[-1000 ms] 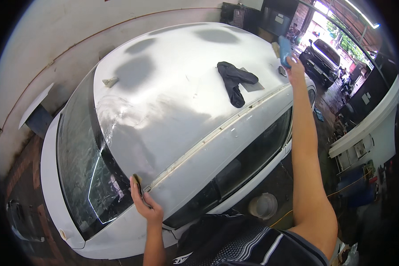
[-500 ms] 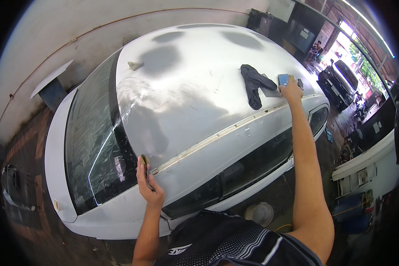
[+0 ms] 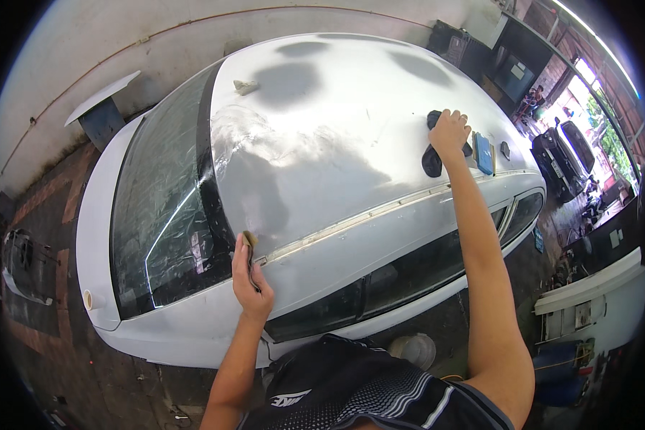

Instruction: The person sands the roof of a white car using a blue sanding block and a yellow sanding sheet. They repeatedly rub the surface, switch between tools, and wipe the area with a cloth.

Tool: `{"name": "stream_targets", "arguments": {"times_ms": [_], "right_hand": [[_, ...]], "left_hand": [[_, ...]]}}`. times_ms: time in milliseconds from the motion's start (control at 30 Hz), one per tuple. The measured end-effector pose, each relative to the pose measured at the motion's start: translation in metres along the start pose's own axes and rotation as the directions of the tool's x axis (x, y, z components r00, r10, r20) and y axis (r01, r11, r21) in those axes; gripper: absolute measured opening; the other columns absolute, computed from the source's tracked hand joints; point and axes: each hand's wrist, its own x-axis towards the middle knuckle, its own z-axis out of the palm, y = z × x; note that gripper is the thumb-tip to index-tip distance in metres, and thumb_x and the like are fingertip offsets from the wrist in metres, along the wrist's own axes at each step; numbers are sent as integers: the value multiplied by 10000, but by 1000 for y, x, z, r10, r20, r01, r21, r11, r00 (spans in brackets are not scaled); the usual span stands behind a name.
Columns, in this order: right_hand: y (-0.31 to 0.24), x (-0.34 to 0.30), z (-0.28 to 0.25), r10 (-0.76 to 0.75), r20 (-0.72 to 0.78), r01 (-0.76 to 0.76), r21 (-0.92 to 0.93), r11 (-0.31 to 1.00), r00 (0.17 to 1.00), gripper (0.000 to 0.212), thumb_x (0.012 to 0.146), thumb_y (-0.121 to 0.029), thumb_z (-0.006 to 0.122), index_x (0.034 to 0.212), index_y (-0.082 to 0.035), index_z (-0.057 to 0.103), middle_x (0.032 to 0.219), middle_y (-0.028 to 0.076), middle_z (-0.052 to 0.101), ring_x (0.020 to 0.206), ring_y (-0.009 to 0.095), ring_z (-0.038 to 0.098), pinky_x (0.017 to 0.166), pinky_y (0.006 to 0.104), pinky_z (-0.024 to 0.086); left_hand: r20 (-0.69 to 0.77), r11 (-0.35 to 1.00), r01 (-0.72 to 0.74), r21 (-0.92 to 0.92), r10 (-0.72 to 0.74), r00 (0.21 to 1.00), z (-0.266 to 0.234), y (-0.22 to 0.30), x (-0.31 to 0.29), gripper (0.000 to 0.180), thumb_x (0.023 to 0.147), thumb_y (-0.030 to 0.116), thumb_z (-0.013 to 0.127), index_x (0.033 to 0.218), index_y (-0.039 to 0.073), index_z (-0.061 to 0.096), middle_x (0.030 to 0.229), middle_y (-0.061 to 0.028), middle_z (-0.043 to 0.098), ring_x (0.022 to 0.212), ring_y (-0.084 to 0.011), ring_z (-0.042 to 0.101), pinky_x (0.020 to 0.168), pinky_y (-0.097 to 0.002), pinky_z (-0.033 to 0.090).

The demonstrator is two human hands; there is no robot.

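Sanding a white car roof (image 3: 337, 143): left hand (image 3: 250, 283) grips a small tan sanding pad (image 3: 249, 240) at seven o'clock; right hand (image 3: 449, 132) rests, fingers curled, on a black cloth (image 3: 431, 159) at two o'clock; grey dull patches remain.

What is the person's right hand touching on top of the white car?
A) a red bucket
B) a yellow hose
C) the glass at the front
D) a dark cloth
D: the right hand rests on a dark cloth lying on the white car's roof, beside a small blue block, while the left hand holds a small pad at the roof's edge.
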Motion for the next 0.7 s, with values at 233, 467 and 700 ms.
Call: {"name": "stream_targets", "arguments": {"times_ms": [233, 467, 700], "right_hand": [[-11, 32, 28, 21, 168, -70, 289, 955, 986, 321, 923, -453, 777, 1187, -281, 839, 1277, 73, 739, 1336, 304, 587, 1118, 568, 385], [-26, 35, 30, 57, 143, -100, 319, 943, 988, 238, 931, -439, 764, 1053, -259, 860, 1209, 59, 765, 1328, 290, 586, 1165, 607, 294], [-10, 13, 27, 135, -239, 47, 629, 776, 962, 247, 937, -348, 781, 1051, -135, 833, 1182, 114, 763, 1230, 320, 649, 1104, 526, 429]], "left_hand": [[-10, 999, -10, 35, 10, 1000, -1, -2, -3, 447, 1029, -92, 488, 1474, -122, 465, 1559, -355, 489, 1425, -462, 546, 1167, -475, 480], [5, 998, -30, 63, 29, 1000, -2, 0, -3, 447, 1029, -90, 482, 1475, -121, 463, 1540, -358, 503, 1408, -468, 560, 1161, -478, 486], [-20, 1000, 4, -9, -5, 1000, 1, 2, 2, 433, 1077, -40, 445, 1503, -111, 427, 1583, -350, 443, 1453, -450, 512, 1128, -460, 542]]}}
